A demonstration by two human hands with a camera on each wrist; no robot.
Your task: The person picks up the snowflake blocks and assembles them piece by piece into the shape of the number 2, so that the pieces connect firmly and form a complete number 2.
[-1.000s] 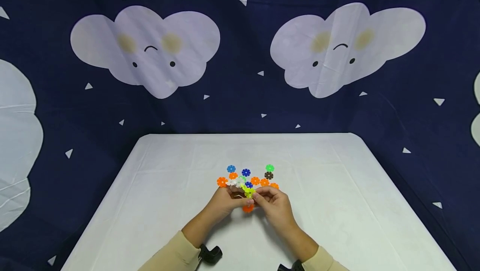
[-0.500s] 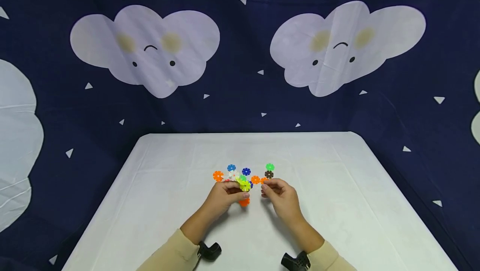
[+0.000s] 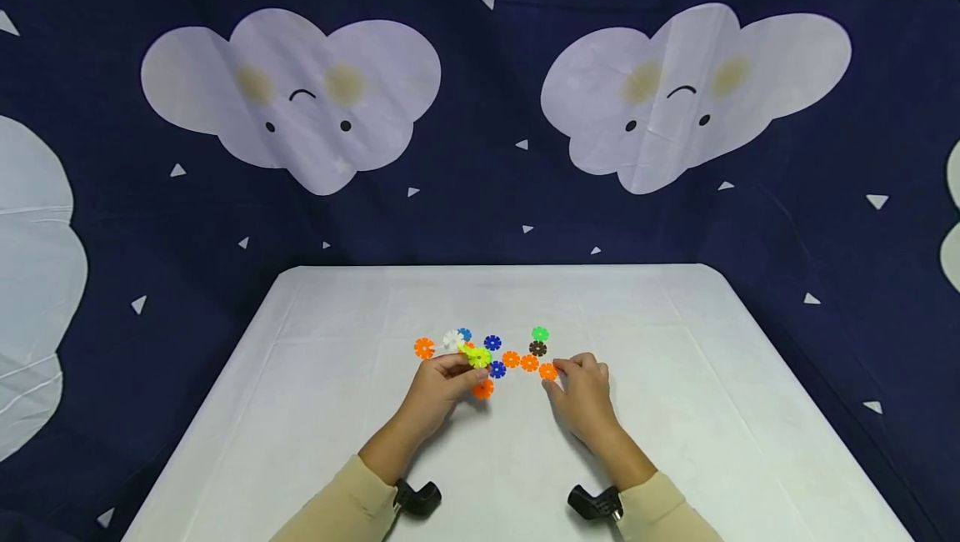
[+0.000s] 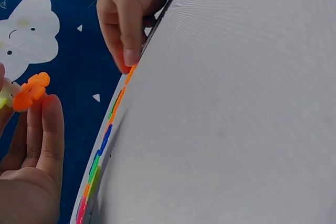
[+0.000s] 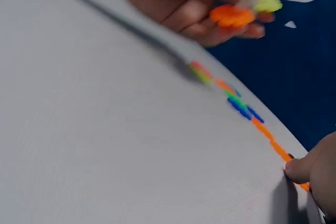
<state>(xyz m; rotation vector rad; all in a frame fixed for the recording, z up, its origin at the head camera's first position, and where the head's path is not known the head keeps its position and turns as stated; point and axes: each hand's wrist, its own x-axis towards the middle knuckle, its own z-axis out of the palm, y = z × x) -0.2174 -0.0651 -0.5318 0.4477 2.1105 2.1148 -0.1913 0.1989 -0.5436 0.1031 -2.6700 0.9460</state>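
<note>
Head view: a person's left hand (image 3: pixel 437 392) and right hand (image 3: pixel 588 400) work over a white bench (image 3: pixel 337 317). Fingers of the left hand hold a cluster of joined flower-shaped discs (image 3: pixel 478 357), yellow-green, white and orange, raised above the bench. Right thumb and forefinger pinch the rim of the rightmost orange disc (image 3: pixel 548 371), at bench level. Two further orange discs (image 3: pixel 529 363) lie just left of it; beyond them lie a brown disc (image 3: pixel 537 348) and a green disc (image 3: pixel 540 333). Two dark blue discs (image 3: pixel 497 369) lie between the hands; a light blue disc (image 3: pixel 465 334) is partly hidden behind the cluster. Behind the bench hangs a navy cloth (image 3: pixel 487 108) printed with clouds.
</note>
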